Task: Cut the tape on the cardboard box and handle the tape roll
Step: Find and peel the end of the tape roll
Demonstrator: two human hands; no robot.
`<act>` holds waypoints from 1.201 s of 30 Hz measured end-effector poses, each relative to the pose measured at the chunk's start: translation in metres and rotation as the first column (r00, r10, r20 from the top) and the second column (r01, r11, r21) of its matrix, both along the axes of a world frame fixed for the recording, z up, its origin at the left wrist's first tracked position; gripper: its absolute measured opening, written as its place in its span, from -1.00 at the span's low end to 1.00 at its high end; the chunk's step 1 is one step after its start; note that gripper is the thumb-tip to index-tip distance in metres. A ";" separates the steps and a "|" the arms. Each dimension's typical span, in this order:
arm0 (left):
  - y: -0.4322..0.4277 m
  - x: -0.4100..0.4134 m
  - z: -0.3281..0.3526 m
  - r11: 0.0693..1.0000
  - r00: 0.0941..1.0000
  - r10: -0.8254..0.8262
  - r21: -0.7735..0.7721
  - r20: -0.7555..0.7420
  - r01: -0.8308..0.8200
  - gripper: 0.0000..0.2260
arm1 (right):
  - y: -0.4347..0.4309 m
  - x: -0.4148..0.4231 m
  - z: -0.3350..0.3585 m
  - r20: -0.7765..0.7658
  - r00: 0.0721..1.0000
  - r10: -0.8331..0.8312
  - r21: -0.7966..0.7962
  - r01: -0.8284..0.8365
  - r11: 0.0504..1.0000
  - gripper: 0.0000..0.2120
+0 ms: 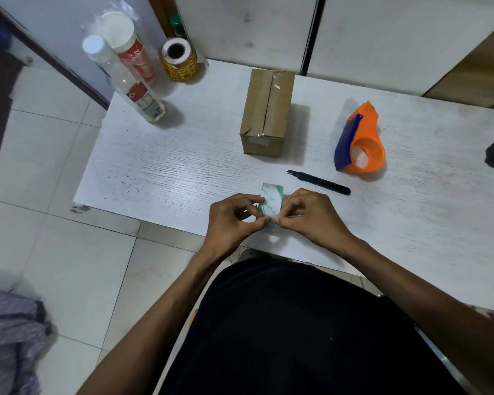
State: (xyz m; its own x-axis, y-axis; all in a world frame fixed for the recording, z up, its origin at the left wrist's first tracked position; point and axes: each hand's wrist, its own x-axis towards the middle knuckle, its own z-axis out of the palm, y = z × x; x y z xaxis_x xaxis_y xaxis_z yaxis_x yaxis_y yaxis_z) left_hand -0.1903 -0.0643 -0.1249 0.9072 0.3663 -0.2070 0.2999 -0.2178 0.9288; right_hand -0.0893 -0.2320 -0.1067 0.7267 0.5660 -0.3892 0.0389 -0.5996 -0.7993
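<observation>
the left hand [234, 216] and right hand [305, 213] are pinching a small thin packet [271, 199] between closed fingertips; it could tear or slip if they are tugging unevenly. the slim black knife [320, 182] is lying just beyond, blade end unguarded. the taped brown box [265, 115] and orange plastic tape holder [362, 143] are sitting untouched further back on the grainy white table [160, 166].

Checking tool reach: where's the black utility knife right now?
Head view: the black utility knife lies on the white table, untouched, between the right hand and the orange tape dispenser.
</observation>
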 end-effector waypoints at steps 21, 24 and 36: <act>0.005 0.007 0.005 0.996 0.996 -0.078 -0.035 0.047 0.080 -0.74 | 0.000 -0.004 -0.006 -0.093 0.973 -0.213 0.069 0.220 0.973 -0.72; 0.010 0.008 0.004 0.970 0.973 -0.218 0.127 0.079 0.207 -0.65 | -0.002 -0.003 -0.006 -0.151 0.972 -0.180 0.124 0.200 0.972 -0.72; 0.012 0.019 0.001 0.926 0.962 -0.257 0.309 0.093 0.218 -0.93 | 0.005 -0.007 -0.011 0.060 0.990 -0.124 0.174 0.112 0.978 -0.90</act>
